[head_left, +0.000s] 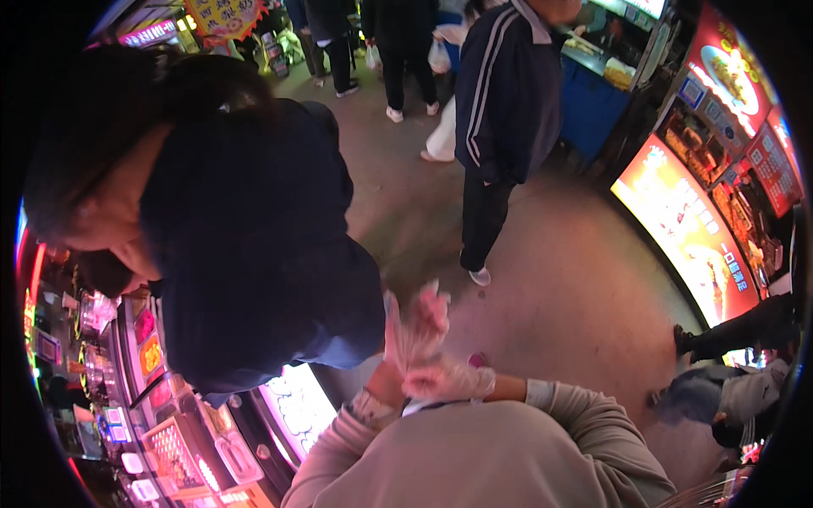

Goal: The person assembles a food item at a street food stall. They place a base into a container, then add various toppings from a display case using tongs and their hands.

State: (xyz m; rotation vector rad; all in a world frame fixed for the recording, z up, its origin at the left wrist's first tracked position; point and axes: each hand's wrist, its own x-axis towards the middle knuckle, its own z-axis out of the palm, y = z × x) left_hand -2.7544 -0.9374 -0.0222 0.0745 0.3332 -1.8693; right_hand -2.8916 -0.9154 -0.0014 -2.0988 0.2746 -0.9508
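My left hand (415, 326) is raised in front of my chest in a thin clear plastic glove. Its fingers look partly bent and apart, and nothing shows between them. Across the left wrist lies my right hand (445, 379), gloved the same way. Its fingers are closed at the lower edge of the left glove and seem to pinch the loose plastic there; the fingertips are small and partly hidden. Both forearms come out of light greyish-beige sleeves (584, 423).
A person in a dark top (254, 229) leans close on my left, beside a lit food counter (174, 449) with trays. Ahead, a person in a dark striped jacket (512, 93) stands on the walkway (550, 279). Bright stall signs (686, 229) line the right; more people stand farther off.
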